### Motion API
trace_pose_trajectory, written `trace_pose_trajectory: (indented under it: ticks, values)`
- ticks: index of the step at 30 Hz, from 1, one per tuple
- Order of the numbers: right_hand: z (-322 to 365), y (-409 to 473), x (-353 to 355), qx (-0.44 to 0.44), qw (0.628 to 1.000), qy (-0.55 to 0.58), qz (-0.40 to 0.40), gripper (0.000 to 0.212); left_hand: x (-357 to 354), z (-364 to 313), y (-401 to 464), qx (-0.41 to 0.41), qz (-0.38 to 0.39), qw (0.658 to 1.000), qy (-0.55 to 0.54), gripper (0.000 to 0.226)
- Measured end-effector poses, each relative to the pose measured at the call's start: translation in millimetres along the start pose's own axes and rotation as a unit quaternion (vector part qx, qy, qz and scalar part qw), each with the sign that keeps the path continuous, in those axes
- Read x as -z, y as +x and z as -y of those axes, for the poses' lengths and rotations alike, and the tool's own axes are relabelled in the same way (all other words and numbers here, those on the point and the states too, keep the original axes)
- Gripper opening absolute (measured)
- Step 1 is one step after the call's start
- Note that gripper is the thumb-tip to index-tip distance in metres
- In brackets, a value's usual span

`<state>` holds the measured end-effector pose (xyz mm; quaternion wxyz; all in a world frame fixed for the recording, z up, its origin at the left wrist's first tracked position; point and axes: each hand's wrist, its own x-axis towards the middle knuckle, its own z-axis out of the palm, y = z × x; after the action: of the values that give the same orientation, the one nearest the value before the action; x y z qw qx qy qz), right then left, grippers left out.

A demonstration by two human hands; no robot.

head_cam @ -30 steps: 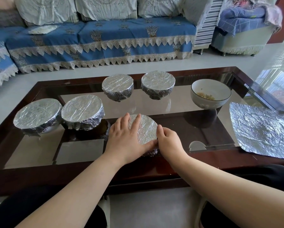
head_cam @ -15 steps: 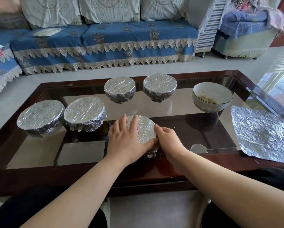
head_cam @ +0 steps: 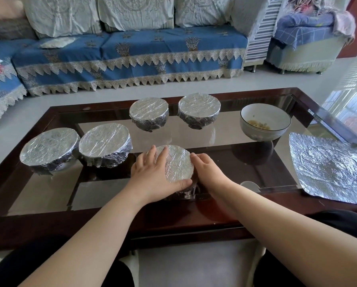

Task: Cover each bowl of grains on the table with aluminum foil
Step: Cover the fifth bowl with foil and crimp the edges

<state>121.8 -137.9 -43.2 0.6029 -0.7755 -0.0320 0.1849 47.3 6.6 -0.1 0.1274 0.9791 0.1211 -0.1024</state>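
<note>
Left hand (head_cam: 154,176) lies flat on the foil top of the near bowl (head_cam: 178,163) at the table's (head_cam: 173,218) front edge, fingers spread, thumb hooked round its rim. Right hand (head_cam: 209,172) cups its right side, pressing foil down. One open bowl (head_cam: 265,122) sits far right beside a loose foil sheet (head_cam: 330,168).

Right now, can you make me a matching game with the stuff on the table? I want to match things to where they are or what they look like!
Things:
1. open bowl
2. flat foil sheet
3. nearest foil-covered bowl
4. left hand

States:
A. lying at the table's right edge
B. uncovered, grains showing inside
C. resting on top of foil
D. held between both hands

Pairs: 1-B, 2-A, 3-D, 4-C
</note>
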Motion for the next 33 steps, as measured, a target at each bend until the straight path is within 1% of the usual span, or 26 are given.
trace_pose_trajectory:
  ticks: [2, 6, 9, 11, 14, 16, 21, 24, 28, 33]
  values:
    - [0, 6, 3, 0.009, 1.0, -0.003, 0.012, 0.029, 2, 1, -3, 0.005, 0.003, 1.0, 0.022, 0.12]
    - [4, 9, 5, 0.031, 0.999, -0.021, 0.004, 0.032, -3, -3, -8, 0.004, -0.053, 0.996, 0.069, 0.126]
    - [-3, 6, 5, 0.041, 0.999, 0.014, -0.031, 0.034, -8, -2, -7, 0.005, -0.07, 0.997, 0.032, 0.127]
    - [-10, -2, 3, 0.051, 0.997, 0.029, -0.04, 0.035, -11, -1, -6, 0.004, -0.085, 0.996, 0.005, 0.126]
    - [-19, -17, -4, 0.074, 0.995, 0.057, -0.035, 0.029, -15, 0, -5, 0.003, -0.103, 0.995, -0.013, 0.126]
    - [-23, -18, -9, 0.083, 0.994, 0.059, -0.05, 0.024, -16, 0, -5, 0.003, -0.109, 0.994, -0.019, 0.128]
    - [-23, -12, -14, 0.056, 0.991, 0.096, -0.074, 0.016, -19, 2, -3, 0.0, -0.119, 0.993, -0.022, 0.127]
    - [-22, -8, -15, 0.032, 0.99, 0.101, -0.089, 0.015, -21, 3, -2, -0.001, -0.124, 0.992, -0.021, 0.133]
    - [-19, -4, -16, 0.008, 0.989, 0.111, -0.099, 0.014, -21, 3, -2, -0.003, -0.126, 0.992, -0.025, 0.125]
    - [-15, -2, -17, -0.003, 0.986, 0.131, -0.107, 0.006, -22, 3, -2, -0.003, -0.132, 0.991, -0.029, 0.127]
